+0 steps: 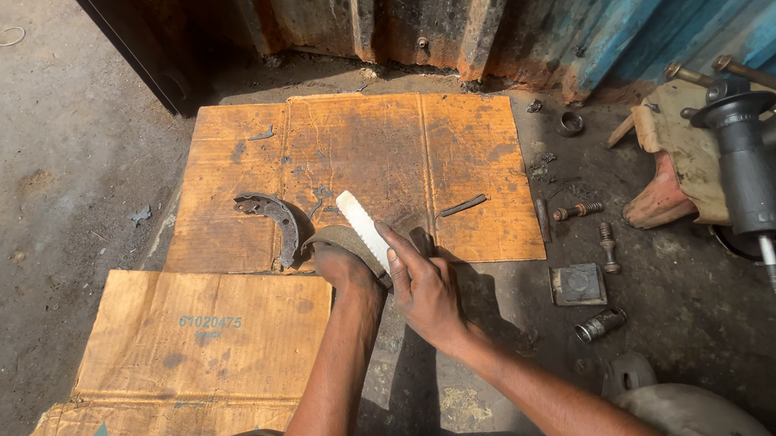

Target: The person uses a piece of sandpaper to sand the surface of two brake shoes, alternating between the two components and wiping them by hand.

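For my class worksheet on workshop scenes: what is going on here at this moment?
A person crouches over a sheet of worn cardboard on a dirty floor. The left hand grips a curved brake shoe with its lining side up, while the right hand holds a pale, ridged flat tool against it. A second brake shoe lies on the cardboard just left of the hands. Bolts, a square metal block and a dark axle part lie to the right.
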